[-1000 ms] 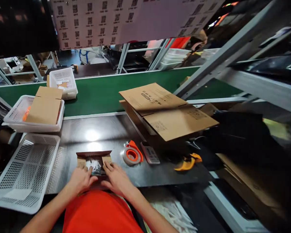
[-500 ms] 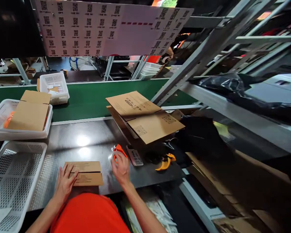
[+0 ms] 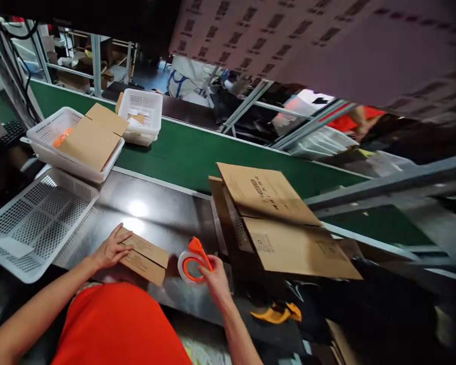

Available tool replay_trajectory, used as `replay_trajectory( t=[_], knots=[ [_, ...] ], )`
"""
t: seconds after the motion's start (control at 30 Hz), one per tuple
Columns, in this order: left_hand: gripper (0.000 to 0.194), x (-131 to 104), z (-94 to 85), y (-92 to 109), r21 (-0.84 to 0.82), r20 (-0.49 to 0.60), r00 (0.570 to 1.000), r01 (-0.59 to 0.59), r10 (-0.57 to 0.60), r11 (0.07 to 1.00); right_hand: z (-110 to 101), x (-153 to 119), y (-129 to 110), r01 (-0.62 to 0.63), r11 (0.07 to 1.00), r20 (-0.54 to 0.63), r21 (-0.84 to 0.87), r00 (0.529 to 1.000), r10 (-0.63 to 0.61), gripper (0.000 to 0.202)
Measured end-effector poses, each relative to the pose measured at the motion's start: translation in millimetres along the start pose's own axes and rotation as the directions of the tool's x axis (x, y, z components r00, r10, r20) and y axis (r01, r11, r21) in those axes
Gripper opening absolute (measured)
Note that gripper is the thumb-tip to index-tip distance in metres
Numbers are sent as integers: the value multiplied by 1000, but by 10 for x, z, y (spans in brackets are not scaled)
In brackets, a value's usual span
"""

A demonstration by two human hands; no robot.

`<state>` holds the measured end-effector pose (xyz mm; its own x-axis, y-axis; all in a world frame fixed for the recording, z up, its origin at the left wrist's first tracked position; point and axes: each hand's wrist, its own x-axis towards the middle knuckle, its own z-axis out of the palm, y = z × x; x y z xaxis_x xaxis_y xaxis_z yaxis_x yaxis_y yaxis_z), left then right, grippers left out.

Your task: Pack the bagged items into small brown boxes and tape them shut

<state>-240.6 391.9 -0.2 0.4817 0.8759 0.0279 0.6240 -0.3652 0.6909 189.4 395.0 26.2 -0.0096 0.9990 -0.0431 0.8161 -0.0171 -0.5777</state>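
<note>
A small flat cardboard box (image 3: 147,259) lies slantwise on the metal table, its top seam running lengthwise. My left hand (image 3: 113,250) rests on the box's left end, fingers stretched out and somewhat apart. My right hand (image 3: 217,280) is closed on an orange tape dispenser (image 3: 196,247) with a roll of clear tape. The dispenser is held just right of the box and apart from it; the palm side of my fingers is partly hidden.
White perforated baskets (image 3: 47,223) stand at left, one holding cardboard and an orange item. A larger open carton (image 3: 277,223) stands right, flaps outspread. A yellow-handled tool (image 3: 275,313) lies nearer. Behind runs a green conveyor belt (image 3: 190,152); beyond is another person's arm (image 3: 361,124).
My view has swung to the left and tilted. The right hand has raised the tape dispenser, turning its roll into view. The box now lies more slanted under my left hand.
</note>
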Motion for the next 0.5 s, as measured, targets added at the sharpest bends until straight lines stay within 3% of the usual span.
replay_trajectory(
  t=[0.1, 0.13, 0.23, 0.3, 0.4, 0.47, 0.5],
  knots=[
    [36, -10, 9, 17, -39, -9, 1000, 5, -5, 999, -69, -152, -371, 241, 965, 24, 105, 969, -245, 60],
    [35, -9, 14, 10, -56, -18, 1000, -2, 1, 998, -46, -188, -519, 371, 921, 42, 122, 925, -378, 62],
    [33, -4, 34, -25, -126, -55, 998, -15, 8, 992, 133, -221, -918, 684, 729, 87, 34, 724, -684, 65],
    [32, -10, 46, -26, -176, -85, 996, -18, 3, 984, 267, -195, -1066, 763, 641, 93, -80, 646, -757, 69],
    [29, -33, 75, 80, -199, -168, 985, -5, -29, 980, 357, -155, -1096, 784, 601, 82, -156, 617, -783, 71],
    [28, -39, 118, 238, -236, -327, 938, 42, -120, 971, 344, -147, -1059, 793, 592, 69, -143, 605, -793, 71],
    [29, -33, 147, 339, -303, -411, 886, 87, -213, 949, 327, -149, -1041, 795, 592, 57, -133, 602, -796, 70]
  ],
)
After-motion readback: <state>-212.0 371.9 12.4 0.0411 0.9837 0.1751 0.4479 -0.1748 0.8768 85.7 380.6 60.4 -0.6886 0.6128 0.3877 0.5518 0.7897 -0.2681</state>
